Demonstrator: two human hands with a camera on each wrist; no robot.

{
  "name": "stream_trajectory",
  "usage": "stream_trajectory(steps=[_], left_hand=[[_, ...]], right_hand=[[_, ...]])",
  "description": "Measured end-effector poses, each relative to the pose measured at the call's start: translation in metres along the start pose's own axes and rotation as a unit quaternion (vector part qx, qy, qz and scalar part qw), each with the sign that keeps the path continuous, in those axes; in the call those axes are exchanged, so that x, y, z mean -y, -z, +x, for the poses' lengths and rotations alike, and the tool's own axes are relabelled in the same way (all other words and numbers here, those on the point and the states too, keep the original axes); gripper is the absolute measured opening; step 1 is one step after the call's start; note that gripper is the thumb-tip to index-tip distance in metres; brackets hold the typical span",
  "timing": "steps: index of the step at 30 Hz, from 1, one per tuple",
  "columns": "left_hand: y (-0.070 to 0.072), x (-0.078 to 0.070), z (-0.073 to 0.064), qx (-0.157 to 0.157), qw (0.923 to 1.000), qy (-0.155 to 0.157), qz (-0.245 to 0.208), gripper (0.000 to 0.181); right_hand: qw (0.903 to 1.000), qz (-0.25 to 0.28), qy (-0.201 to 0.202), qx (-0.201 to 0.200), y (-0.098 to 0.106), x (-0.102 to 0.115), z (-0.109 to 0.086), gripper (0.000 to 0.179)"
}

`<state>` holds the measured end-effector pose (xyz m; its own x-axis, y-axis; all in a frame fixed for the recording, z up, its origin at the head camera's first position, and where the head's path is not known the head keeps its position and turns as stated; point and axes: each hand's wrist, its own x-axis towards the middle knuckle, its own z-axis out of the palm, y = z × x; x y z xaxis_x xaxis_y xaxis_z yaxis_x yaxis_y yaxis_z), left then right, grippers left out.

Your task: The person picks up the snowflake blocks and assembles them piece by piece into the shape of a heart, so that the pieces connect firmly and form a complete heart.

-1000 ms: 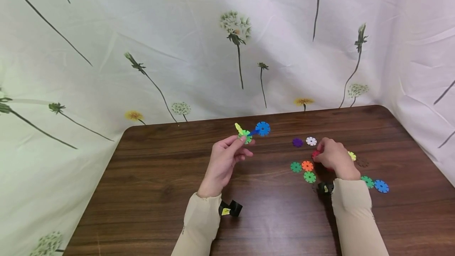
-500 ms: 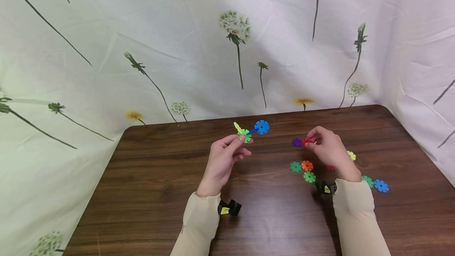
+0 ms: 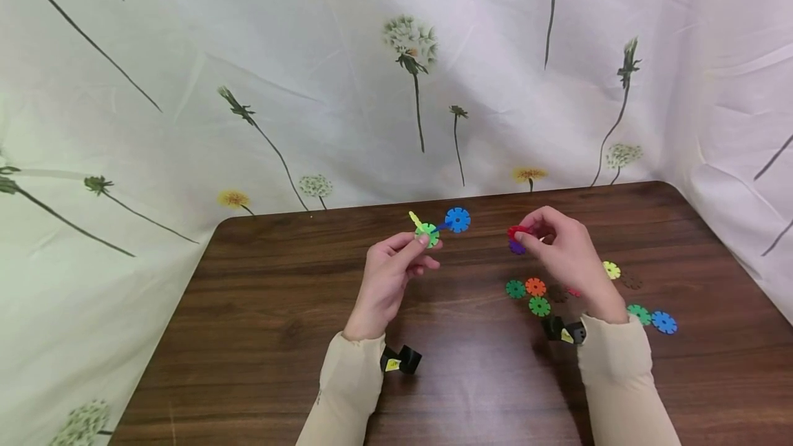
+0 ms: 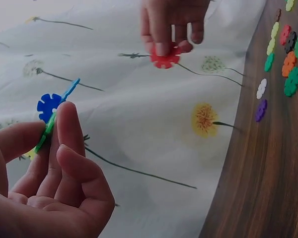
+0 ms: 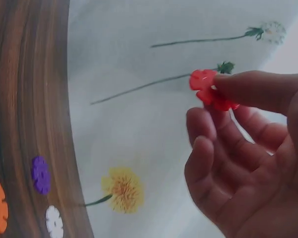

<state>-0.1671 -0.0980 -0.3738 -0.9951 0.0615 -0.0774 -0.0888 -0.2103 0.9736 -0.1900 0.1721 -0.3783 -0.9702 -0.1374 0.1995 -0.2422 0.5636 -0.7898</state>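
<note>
Right hand pinches red slotted disc above table, left hand green slotted disc; slack thumb pressure could drop either.

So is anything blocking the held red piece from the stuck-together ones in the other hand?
No, nothing visible. The right hand pinches the red disc, and only open air shows between it and the joined discs in the left hand. The purple disc lies on the table, not in between.
</note>
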Motion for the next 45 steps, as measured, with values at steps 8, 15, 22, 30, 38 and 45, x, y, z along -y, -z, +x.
stream_trajectory(steps=[8,15,22,30,38,45], left_hand=[[0.000,-0.001,0.000,-0.004,1.0000,0.001,0.003,0.018],[-0.001,-0.002,-0.001,-0.005,1.0000,-0.002,-0.002,0.017],[-0.001,-0.003,-0.002,-0.005,0.9999,-0.008,-0.012,0.018],[-0.002,-0.003,-0.002,-0.005,0.9999,-0.006,-0.015,0.017],[-0.003,-0.003,-0.002,-0.015,0.9992,-0.002,-0.037,0.006],[-0.004,-0.002,-0.002,-0.006,0.9980,0.011,-0.062,0.004]], right_hand=[[0.9985,0.037,0.038,-0.015,-0.008,0.016,-0.003,0.013],[0.9965,0.046,0.065,-0.024,-0.014,0.024,-0.005,0.011],[0.9936,0.066,0.089,-0.024,-0.017,0.031,-0.007,0.012],[0.9916,0.077,0.102,-0.016,-0.024,0.037,-0.007,0.013],[0.9897,0.073,0.119,-0.031,-0.026,0.038,-0.007,0.014],[0.9863,0.071,0.144,-0.036,-0.032,0.041,-0.007,0.012]])
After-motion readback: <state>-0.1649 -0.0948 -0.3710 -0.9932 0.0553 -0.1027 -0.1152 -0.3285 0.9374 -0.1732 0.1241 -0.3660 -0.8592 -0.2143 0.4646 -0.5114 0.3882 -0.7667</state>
